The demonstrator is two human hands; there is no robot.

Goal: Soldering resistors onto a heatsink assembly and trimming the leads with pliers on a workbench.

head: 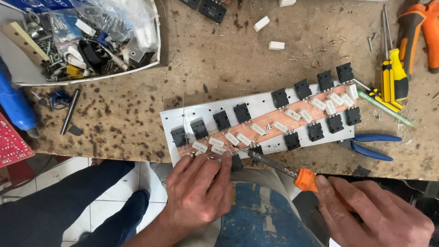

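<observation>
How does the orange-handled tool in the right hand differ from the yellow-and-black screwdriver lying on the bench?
The orange-handled tool is gripped by the right hand; the yellow-and-black screwdriver lies untouched at the bench's right side. The orange-handled tool slants, its tip reaching the copper board near the left hand; the screwdriver lies nearly upright in the picture, off the board. Both have slim metal shafts.

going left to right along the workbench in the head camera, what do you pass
Blue tool → white box of small parts → grey plate with copper strip and black components → blue-handled pliers → yellow-and-black screwdriver → orange-handled tool.
</observation>
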